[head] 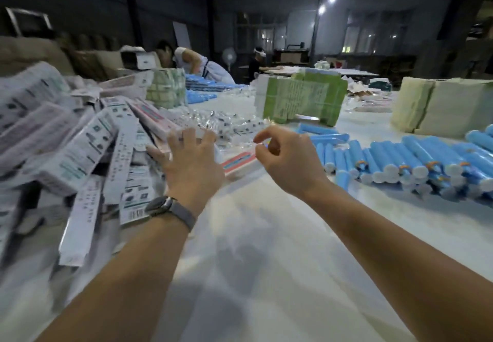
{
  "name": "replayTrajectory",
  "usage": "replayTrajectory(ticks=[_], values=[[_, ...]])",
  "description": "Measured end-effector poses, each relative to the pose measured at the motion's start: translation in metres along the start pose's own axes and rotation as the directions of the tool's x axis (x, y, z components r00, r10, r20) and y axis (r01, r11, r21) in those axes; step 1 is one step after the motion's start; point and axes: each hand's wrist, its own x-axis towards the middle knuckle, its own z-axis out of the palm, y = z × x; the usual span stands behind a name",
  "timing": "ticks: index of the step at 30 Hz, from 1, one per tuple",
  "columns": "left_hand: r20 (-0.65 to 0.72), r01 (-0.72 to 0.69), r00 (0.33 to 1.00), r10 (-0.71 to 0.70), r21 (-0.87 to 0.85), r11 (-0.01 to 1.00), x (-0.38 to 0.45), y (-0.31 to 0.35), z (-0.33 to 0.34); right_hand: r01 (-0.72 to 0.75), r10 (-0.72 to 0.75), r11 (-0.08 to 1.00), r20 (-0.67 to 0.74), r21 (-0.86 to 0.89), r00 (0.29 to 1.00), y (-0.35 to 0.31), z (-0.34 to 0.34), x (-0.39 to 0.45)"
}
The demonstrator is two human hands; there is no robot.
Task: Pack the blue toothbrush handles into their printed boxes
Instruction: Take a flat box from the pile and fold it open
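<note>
Nearest, the white plastic-covered table lies bare between both forearms. At eleven o'clock the left hand, a grey watch on its wrist, has its grip spread apart over the long white printed cardboard boxes, touching the heap's edge but clamped on nothing. At twelve the right hand pinches thumb to fingertip; whether anything lies between I cannot tell. At two o'clock lie the blue cylindrical plastic toothbrush handles, probably light, stiff and apt to roll: best taken mid-barrel. Farther off stand green paper-wrapped bundles.
</note>
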Motion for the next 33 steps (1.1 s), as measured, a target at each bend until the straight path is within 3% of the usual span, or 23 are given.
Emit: replayTrajectory(ticks=[3, 5, 7, 9, 12, 15, 16, 18, 20, 21, 22, 23, 25, 27, 29, 30, 33], values=[[0.255, 0.060, 0.964, -0.078, 0.077, 0.995, 0.000, -0.011, 0.008, -0.001, 0.001, 1.000, 0.030, 0.002, 1.000, -0.006, 0.000, 0.000], [0.306, 0.024, 0.951, -0.036, 0.041, 0.999, -0.001, -0.010, 0.012, 0.002, -0.001, 1.000, 0.058, -0.006, 0.998, -0.010, 0.000, -0.002], [0.236, 0.015, 0.972, -0.003, -0.049, 0.999, 0.001, -0.009, 0.011, 0.008, -0.007, 1.000, 0.079, -0.019, 0.997, -0.011, 0.000, -0.003], [0.056, -0.043, 0.997, 0.056, -0.202, 0.978, 0.006, -0.007, 0.009, 0.015, -0.012, 1.000, 0.107, -0.024, 0.994, -0.010, -0.002, -0.002], [-0.156, -0.096, 0.988, 0.011, -0.545, 0.833, 0.006, 0.001, 0.004, 0.063, -0.061, 0.998, 0.310, 0.005, 0.949, -0.005, -0.010, 0.001], [-0.133, -0.010, 0.976, -0.171, -0.817, 0.577, 0.005, 0.009, -0.004, 0.175, -0.134, 0.984, 0.524, -0.028, 0.841, 0.006, -0.021, 0.000], [-0.089, 0.026, 0.968, -0.232, -0.893, 0.450, 0.007, 0.010, -0.008, 0.202, -0.148, 0.978, 0.551, -0.039, 0.821, 0.009, -0.022, -0.002], [0.079, 0.112, 0.943, -0.323, -0.990, 0.084, 0.007, 0.015, -0.015, 0.261, -0.195, 0.965, 0.561, -0.039, 0.805, 0.013, -0.019, -0.010], [0.315, 0.223, 0.913, -0.261, -0.918, -0.328, 0.005, 0.024, -0.017, 0.325, -0.262, 0.945, 0.512, -0.035, 0.818, 0.013, -0.014, -0.016], [0.412, 0.284, 0.897, -0.164, -0.818, -0.501, 0.002, 0.029, -0.016, 0.359, -0.311, 0.933, 0.461, -0.018, 0.831, 0.013, -0.012, -0.018], [0.470, 0.340, 0.880, -0.062, -0.717, -0.608, -0.001, 0.033, -0.014, 0.395, -0.365, 0.919, 0.400, 0.006, 0.841, 0.013, -0.011, -0.018], [0.502, 0.394, 0.865, 0.010, -0.665, -0.635, -0.005, 0.037, -0.014, 0.426, -0.409, 0.904, 0.340, 0.027, 0.847, 0.014, -0.011, -0.017], [0.512, 0.455, 0.858, 0.035, -0.728, -0.513, -0.011, 0.044, -0.012, 0.405, -0.414, 0.910, 0.245, 0.088, 0.877, 0.015, -0.013, -0.015], [0.362, 0.342, 0.931, -0.048, -0.910, -0.233, -0.014, 0.051, -0.006, 0.274, -0.301, 0.944, 0.140, 0.185, 0.943, 0.013, -0.017, -0.014], [0.091, 0.091, 0.996, -0.024, -0.995, 0.028, -0.019, 0.056, -0.003, 0.161, -0.169, 0.950, 0.008, 0.267, 0.986, 0.008, -0.021, -0.011], [-0.016, -0.020, 0.998, 0.057, -0.997, 0.069, -0.023, 0.058, -0.004, 0.126, -0.119, 0.944, -0.041, 0.304, 0.992, 0.004, -0.024, -0.009], [-0.098, -0.090, 0.938, 0.332, -0.995, -0.040, -0.034, 0.061, 0.001, 0.025, -0.028, 0.870, -0.001, 0.492, 1.000, -0.002, -0.034, -0.002]])
